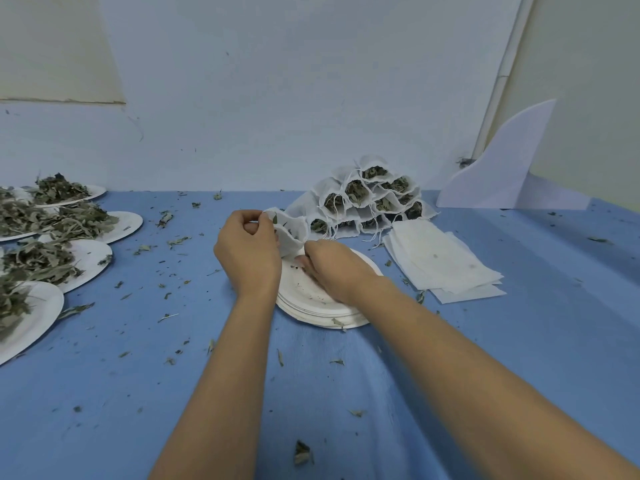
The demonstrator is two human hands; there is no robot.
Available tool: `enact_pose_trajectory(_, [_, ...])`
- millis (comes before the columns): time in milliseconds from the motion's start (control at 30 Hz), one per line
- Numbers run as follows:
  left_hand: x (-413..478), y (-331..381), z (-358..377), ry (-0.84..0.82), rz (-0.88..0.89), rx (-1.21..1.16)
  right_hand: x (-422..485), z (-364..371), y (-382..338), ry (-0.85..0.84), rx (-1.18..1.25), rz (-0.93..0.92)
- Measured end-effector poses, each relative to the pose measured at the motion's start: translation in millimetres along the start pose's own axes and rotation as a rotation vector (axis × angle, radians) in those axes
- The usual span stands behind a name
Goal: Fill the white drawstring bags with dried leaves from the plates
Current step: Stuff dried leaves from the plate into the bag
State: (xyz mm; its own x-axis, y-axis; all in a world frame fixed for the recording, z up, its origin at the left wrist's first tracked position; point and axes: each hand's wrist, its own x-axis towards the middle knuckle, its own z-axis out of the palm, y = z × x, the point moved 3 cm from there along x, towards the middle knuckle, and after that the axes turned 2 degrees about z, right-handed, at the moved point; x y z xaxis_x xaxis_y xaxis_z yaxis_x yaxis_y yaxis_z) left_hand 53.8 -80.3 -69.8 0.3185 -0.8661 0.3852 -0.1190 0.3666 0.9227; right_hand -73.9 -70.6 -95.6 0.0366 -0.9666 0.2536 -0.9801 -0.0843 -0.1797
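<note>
a: where's the bag being filled?
b: the small white gauzy cloth drawstring bag (pixel 290 233) hangs just above the far-left edge of the stack of round white paper plates (pixel 322 311), mouth up.
a: who has it?
b: the left hand (pixel 247 258) pinches the rim of the mouth with curled fingers. the right hand (pixel 334 270) lies over the stack, fingertips against the bag's lower side. whether it grips cloth, leaf or nothing i cannot tell; it's blurred.
a: how will it handle?
b: i'd judge it feather-light and limp, with no shape of its own, so take it by the hem beside the string and hold the mouth spread. the grey-green dried leaves (pixel 41 263) look brittle, likely to crumble and spill, so feed them in loosely.
a: and around it?
b: behind the stack, to the right, a heap of filled white bags (pixel 367 199). just right of the stack, flat empty white bags (pixel 440 261). well left of it, the white plates (pixel 93 247) heaped with those leaves. leaf crumbs (pixel 303 453) dot the blue tablecloth (pixel 156 375).
</note>
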Motion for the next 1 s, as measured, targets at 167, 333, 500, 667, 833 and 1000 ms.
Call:
enact_pose_trajectory(167, [0.9, -0.3, 1.0, -0.002, -0.013, -0.015, 0.2, -4.4, 7.2, 0.206, 0.119, 0.153])
enact_pose_trajectory(333, [0.3, -1.7, 3.2, -0.016, -0.001, -0.014, -2.0, -16.0, 18.7, 0.335, 0.744, 0.375])
enact_pose_trajectory(500, [-3.7, -2.3, 8.6, -0.040, 0.008, -0.011, -9.9, -11.4, 25.0, 0.298, 1.165, 0.676])
enact_pose_trajectory(667, [-5.5, -1.8, 9.8, -0.054, 0.025, 0.003, -9.7, -11.4, 21.3, 0.276, 1.391, 0.723])
enact_pose_trajectory(833, [-6.8, -1.3, 10.6, -0.069, 0.031, 0.004, -13.4, -18.2, 13.6, 0.319, 1.801, 0.744])
enact_pose_trajectory(1000, [-7.7, -2.2, 13.6, -0.081, 0.030, 0.012, -16.4, -17.8, 9.9, 0.351, 1.798, 0.818])
